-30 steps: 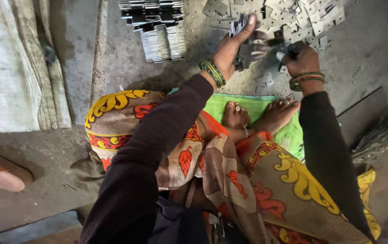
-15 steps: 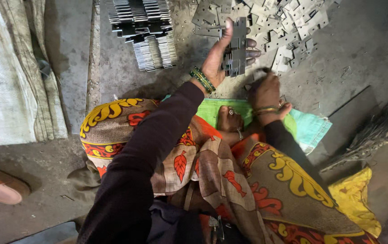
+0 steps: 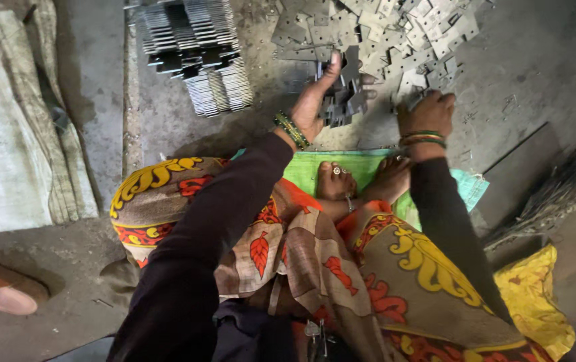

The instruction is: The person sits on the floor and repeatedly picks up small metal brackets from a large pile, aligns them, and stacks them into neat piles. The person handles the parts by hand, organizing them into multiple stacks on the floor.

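Fingers of the left hand [image 3: 314, 100] are wrapped around a bunch of flat metal plates [image 3: 343, 100], thumb up. Just right of it, the right hand [image 3: 425, 114] rests curled on the near edge of the loose plate heap [image 3: 381, 33]; whether it grips one is unclear. Stacked plates [image 3: 194, 50] lie far left on the floor [image 3: 536, 67].

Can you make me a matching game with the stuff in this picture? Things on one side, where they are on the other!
Things:
1. left hand
2. right hand
3. neat stacks of metal plates
4. green cloth

Places:
A. under the bare feet
B. far left on the floor
C. reaching into the loose plate pile
D. holding a bunch of metal plates

Pairs: 1-D, 2-C, 3-B, 4-A
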